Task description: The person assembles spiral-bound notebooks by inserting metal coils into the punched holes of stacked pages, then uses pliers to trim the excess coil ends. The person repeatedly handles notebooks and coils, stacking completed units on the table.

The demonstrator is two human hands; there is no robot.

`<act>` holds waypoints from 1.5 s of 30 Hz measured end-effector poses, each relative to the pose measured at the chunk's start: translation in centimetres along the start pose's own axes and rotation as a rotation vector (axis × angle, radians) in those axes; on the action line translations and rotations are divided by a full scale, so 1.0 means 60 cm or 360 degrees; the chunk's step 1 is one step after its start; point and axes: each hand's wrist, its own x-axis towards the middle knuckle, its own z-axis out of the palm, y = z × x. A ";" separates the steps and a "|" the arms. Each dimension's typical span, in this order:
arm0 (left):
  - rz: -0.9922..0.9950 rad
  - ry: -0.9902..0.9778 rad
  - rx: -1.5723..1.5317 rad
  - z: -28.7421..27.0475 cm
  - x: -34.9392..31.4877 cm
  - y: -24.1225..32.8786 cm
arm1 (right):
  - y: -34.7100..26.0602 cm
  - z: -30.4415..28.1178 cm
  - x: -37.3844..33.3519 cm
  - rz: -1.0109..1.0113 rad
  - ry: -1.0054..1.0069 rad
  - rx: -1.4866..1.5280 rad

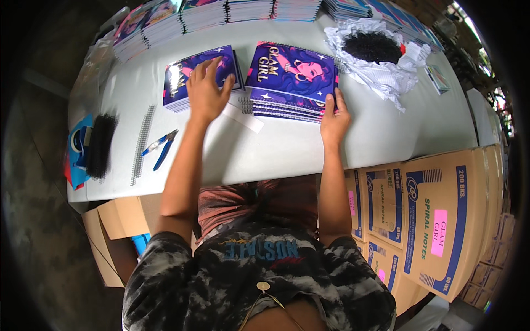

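On the white table (265, 160), spreading the left hand (207, 94) loosely over the left notebook stack (175, 83), without clear sign of contact; placing thumb and fingers of the right hand (335, 122) at the near right corner of the right notebook stack (292, 70), impossible to tell if gripping; probably busy with squaring both stacks; for the next move, likely needing gentle, even side pressure.

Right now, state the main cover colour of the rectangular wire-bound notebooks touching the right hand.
Dark purple top cover, clearest in the head view.
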 end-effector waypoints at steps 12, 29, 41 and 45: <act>-0.0829 0.0198 -0.2124 -0.232 -0.095 -0.003 | -0.192 0.059 -0.157 0.0821 -0.0791 0.1665; -0.0824 -0.0493 0.0964 -0.189 -0.160 -0.290 | -0.196 0.056 -0.139 -0.0122 -0.1394 0.0983; -0.0526 -0.0075 0.0383 -0.272 -0.094 -0.316 | -0.131 0.063 -0.111 -0.0131 -0.1328 0.1066; -0.0693 -0.0756 -0.0873 -0.268 -0.085 -0.185 | -0.144 0.063 -0.103 -0.0072 -0.1319 0.1125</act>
